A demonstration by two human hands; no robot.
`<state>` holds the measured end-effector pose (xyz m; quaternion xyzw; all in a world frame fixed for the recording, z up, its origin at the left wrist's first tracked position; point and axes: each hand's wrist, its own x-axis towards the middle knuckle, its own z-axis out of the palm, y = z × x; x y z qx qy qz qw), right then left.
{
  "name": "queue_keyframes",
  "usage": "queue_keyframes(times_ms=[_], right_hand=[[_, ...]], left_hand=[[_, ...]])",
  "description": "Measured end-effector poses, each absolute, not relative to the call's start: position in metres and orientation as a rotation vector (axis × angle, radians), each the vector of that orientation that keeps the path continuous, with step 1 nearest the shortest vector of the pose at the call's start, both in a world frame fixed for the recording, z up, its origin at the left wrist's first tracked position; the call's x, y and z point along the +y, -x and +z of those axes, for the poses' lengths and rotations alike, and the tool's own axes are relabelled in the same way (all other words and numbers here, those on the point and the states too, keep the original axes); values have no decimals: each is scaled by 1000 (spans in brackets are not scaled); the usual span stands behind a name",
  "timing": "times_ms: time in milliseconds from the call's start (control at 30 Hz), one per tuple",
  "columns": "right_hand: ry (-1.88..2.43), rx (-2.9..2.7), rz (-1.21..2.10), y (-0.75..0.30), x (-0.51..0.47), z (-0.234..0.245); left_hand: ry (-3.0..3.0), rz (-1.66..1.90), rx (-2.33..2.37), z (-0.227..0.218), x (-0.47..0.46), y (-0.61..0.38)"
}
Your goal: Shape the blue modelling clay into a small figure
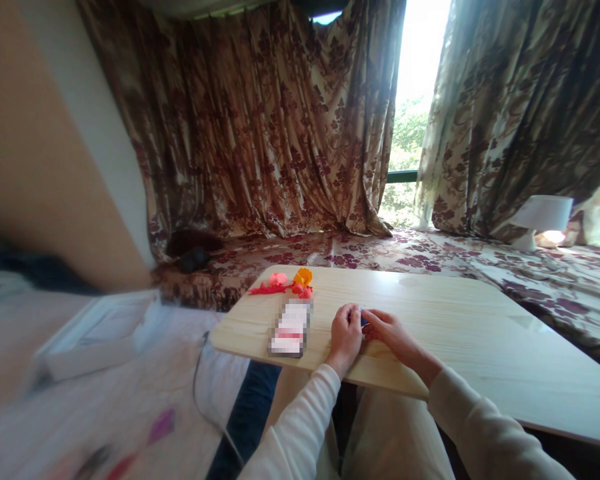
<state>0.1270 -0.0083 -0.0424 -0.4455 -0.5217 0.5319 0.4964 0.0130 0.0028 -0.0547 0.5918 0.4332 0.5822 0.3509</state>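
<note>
My left hand (347, 335) and my right hand (387, 331) meet over the near part of a pale wooden table (460, 327). Both have their fingers curled around a small dark blue object (363, 319), mostly covered by the fingers, so its kind cannot be made out. To the left of my left hand lies a blurred-out phone-like rectangle (291, 327). Behind that rectangle are a pink piece (279, 279), an orange flower-shaped piece (303, 277) and a long red piece (267, 289), with small red round bits (305, 292) beside them.
A white open box (97, 340) sits on the bed at left, with a grey cable (196, 380) by the table's left edge. Beyond the table is a flower-patterned ledge (340, 253) below curtains (270, 133). A white lamp (545, 217) stands at far right.
</note>
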Motion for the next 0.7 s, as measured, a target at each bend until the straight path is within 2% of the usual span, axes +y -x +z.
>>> queue_keyframes(times_ms=[700], right_hand=[[1056,-1291,1279,-127,-10,-41]], left_hand=[[-1486,1499,1112,-57,4,-12]])
